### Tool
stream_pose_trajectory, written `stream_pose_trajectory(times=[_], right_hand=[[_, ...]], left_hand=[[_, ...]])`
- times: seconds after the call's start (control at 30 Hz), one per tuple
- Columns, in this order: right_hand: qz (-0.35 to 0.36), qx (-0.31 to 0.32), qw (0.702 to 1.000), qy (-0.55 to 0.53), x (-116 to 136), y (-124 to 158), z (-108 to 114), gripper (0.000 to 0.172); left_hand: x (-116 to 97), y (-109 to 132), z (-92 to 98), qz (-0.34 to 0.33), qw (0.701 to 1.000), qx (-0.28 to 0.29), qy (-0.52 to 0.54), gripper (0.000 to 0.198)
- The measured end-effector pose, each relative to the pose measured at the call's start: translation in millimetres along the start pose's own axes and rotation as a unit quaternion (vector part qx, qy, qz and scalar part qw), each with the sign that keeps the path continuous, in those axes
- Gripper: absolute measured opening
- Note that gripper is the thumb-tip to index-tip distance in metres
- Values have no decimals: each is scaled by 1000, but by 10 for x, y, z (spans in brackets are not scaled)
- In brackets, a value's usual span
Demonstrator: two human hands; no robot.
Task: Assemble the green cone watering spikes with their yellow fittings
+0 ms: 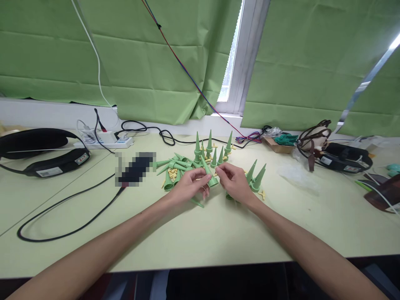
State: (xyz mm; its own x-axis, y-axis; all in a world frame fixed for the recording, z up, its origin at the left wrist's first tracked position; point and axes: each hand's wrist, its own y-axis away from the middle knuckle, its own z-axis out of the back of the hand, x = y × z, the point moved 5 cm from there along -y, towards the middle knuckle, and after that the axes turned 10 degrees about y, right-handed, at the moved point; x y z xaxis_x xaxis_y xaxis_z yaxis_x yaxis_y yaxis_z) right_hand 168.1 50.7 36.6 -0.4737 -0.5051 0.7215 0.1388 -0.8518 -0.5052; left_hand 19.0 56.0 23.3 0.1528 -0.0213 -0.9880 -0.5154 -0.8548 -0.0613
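My left hand (190, 186) is closed round a green plastic cone (208, 171), its tip pointing up and to the left. My right hand (233, 181) pinches at the wide end of that same cone; whatever small piece its fingertips hold is hidden. Several more green cones lie in a heap (175, 167) to the left. Others stand upright behind my hands (209, 146) and just to the right (258, 178). Small yellow pieces (171, 172) are scattered among them.
The pale green table (218, 233) carries a black cable (62, 216), a white power strip (106, 141), black headbands at far left (40, 156) and far right (343, 160), and a blurred dark item (136, 168). Green curtains hang behind.
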Motion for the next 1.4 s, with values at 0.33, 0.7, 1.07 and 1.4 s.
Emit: stream_pose_trajectory(times=[0.33,0.7,1.07,1.4], right_hand=[[-6,-4,1000,12,-10,-14,-4,31],[-14,-2,1000,10,-19,-17,-4,32],[-34,-47,998,-37,-12,-13,59,30],[-11,-27,998,-59,33,7,43,29]], left_hand=[[-129,98,-32,-145,954,-65,-255,24],[-175,184,-74,-347,839,-64,-414,13],[-152,106,0,-182,955,-132,-195,24],[-48,34,22,-51,993,-85,-61,45]])
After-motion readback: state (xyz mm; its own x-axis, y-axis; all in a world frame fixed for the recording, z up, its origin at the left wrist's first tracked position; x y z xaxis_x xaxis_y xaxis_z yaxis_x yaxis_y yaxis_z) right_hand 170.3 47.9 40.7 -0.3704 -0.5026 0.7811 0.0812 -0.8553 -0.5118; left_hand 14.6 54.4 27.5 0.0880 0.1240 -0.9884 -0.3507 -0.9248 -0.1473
